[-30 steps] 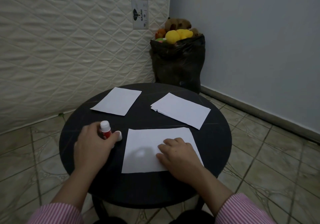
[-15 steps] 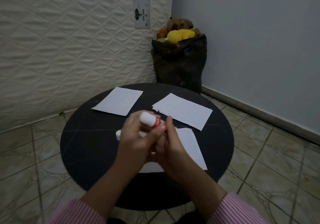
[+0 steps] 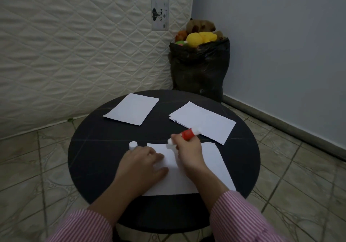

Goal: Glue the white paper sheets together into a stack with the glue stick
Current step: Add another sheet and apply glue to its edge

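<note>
A white paper sheet (image 3: 211,168) lies at the near side of the round black table (image 3: 93,153). My right hand (image 3: 189,151) grips the red-and-white glue stick (image 3: 187,134), tilted, with its lower end down near the sheet's top left corner. My left hand (image 3: 144,164) rests flat on the sheet's left part, fingers spread. The glue stick's white cap (image 3: 133,145) stands on the table just left of the sheet. A single white sheet (image 3: 132,109) lies at the far left, and a stack of white sheets (image 3: 203,121) at the far right.
A quilted mattress (image 3: 74,51) leans against the wall behind the table. A black bag (image 3: 199,69) of plush toys stands in the corner. Tiled floor (image 3: 299,176) surrounds the table on all sides.
The glue stick passed from my left hand to my right. My left hand dropped onto the near sheet, and my right hand brought the stick down to the sheet's top left corner.
</note>
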